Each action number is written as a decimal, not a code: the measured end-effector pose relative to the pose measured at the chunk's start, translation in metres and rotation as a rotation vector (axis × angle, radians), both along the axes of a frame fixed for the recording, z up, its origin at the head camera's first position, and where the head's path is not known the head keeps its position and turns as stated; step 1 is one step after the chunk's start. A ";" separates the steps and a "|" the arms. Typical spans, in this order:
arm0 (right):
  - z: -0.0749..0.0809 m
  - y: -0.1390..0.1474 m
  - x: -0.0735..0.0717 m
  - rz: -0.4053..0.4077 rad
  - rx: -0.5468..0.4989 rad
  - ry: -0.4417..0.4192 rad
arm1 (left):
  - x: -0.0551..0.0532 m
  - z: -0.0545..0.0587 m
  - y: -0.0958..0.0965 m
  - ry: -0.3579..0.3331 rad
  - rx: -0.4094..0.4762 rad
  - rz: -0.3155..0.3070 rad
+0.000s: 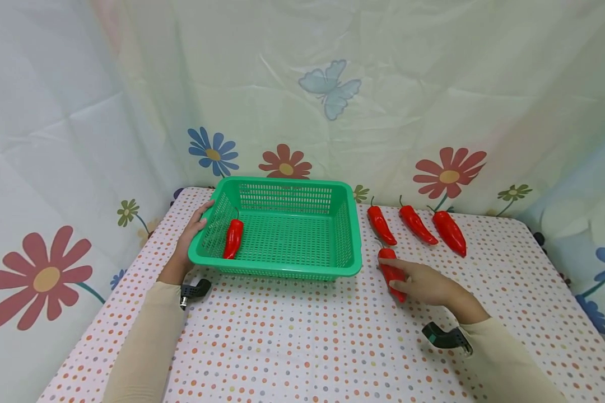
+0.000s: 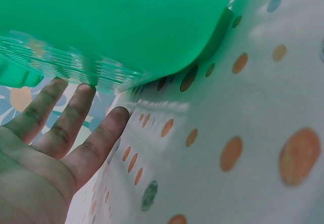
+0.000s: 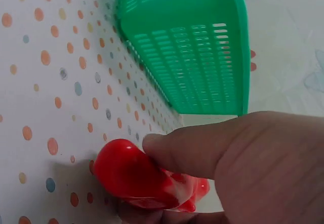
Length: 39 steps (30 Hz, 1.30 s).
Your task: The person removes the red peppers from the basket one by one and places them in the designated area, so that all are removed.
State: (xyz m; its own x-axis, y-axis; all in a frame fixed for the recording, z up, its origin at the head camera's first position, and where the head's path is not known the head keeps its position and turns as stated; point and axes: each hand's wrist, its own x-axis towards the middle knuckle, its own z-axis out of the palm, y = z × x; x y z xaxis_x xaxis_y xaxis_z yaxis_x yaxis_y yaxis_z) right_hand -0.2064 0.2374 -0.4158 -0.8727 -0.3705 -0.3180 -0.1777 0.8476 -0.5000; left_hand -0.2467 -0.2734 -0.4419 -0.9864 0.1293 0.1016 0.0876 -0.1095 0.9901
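A green plastic basket [image 1: 282, 268] stands on the table, and one red chili pepper [image 1: 234, 238] lies inside at its left end. My left hand [image 1: 188, 238] rests against the basket's left side; in the left wrist view its fairly straight fingers [image 2: 76, 118] touch the slotted wall. To the right of the basket, my right hand [image 1: 423, 281] pinches another red pepper [image 1: 390, 266] between thumb and fingers. The right wrist view shows the thumb pressed on that pepper [image 3: 131, 176], with the other fingers partly hidden beneath it.
Three more red peppers lie behind my right hand: a left one [image 1: 381, 225], a middle one [image 1: 417, 225] and a right one [image 1: 450, 232]. A dotted cloth covers the table [image 1: 282, 347]. A flowered curtain [image 1: 383, 134] hangs along the table's back edge.
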 end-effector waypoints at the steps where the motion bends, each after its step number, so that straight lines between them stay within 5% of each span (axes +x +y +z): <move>1: 0.000 -0.002 0.000 -0.003 0.021 0.005 | 0.000 -0.001 0.000 0.000 0.000 0.001; 14: -0.002 -0.008 0.004 0.056 0.185 0.189 | 0.003 0.005 0.001 -0.008 0.014 -0.015; 29: -0.009 -0.002 0.005 0.061 0.120 0.275 | 0.003 0.006 0.001 -0.014 0.021 -0.022; 39: 0.015 -0.008 0.010 0.044 0.109 0.446 | 0.002 0.004 0.000 -0.013 0.020 -0.021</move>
